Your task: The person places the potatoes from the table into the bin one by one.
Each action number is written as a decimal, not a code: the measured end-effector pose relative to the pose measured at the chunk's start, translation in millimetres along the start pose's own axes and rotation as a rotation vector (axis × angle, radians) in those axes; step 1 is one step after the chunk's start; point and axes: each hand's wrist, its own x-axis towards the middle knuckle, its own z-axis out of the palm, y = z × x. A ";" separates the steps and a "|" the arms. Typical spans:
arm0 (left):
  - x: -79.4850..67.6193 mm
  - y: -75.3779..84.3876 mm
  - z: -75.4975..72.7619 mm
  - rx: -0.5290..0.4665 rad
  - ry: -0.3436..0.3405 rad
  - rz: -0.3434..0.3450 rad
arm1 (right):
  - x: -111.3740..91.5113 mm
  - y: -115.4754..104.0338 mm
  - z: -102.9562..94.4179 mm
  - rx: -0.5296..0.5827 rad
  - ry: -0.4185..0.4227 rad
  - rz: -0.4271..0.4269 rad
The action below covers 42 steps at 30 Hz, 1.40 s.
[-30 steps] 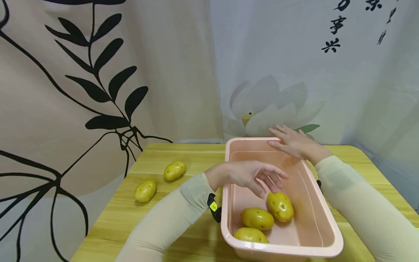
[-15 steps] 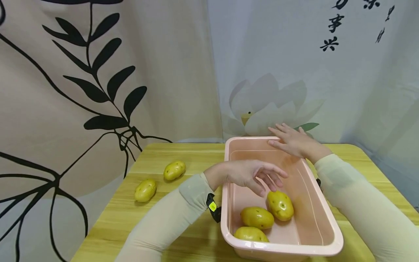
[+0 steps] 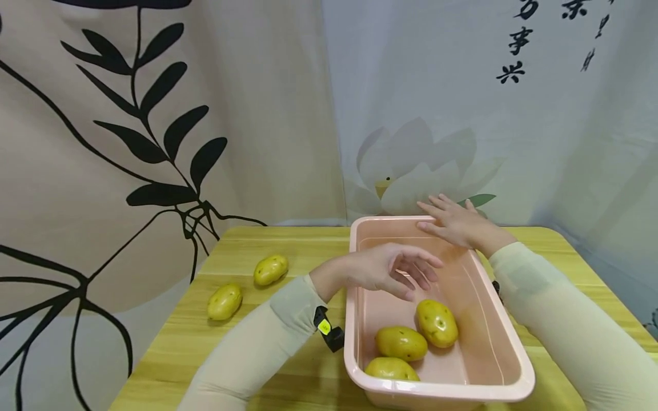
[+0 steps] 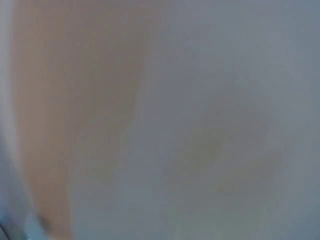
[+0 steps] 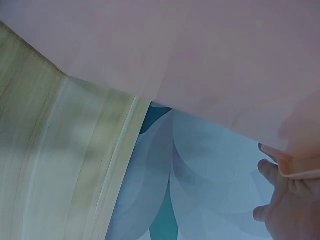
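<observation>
A pink plastic basin [image 3: 493,319] stands on the table with three yellow potatoes in its near part: a right one [image 3: 437,323], a middle one [image 3: 401,342] and a front one [image 3: 392,369]. My left hand [image 3: 388,268] hovers over the basin, above and behind the right potato, fingers loosely bent and holding nothing. At the far right corner, my right hand [image 3: 462,227] rests on the rim with its fingers spread and reaching past it. The right wrist view shows part of that hand [image 5: 295,210] at the rim corner. Blur hides all detail in the left wrist view.
Two more potatoes lie on the wooden table [image 3: 180,354] left of the basin, a nearer one [image 3: 224,301] and a farther one [image 3: 271,270]. A printed curtain [image 3: 267,114] hangs behind the table's back edge. My left forearm crosses the basin's left rim.
My left hand has lifted a little and drawn back to the left, away from the right potato. The right hand stays at the rim. The whole head view shifts slightly.
</observation>
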 end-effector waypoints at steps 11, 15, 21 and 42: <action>-44.4 28.1 -3.0 0.047 0.141 0.080 | -1.3 -1.9 -1.6 0.022 -0.003 0.018; -63.8 16.7 -12.2 0.059 0.188 0.111 | -1.7 -1.7 -1.7 0.025 -0.003 0.011; -94.3 6.2 -21.2 0.048 0.266 0.138 | -2.6 -0.2 -1.8 0.012 -0.001 -0.012; -193.2 -15.4 -27.1 0.104 0.522 0.006 | -2.0 0.2 -1.9 -0.017 -0.002 -0.020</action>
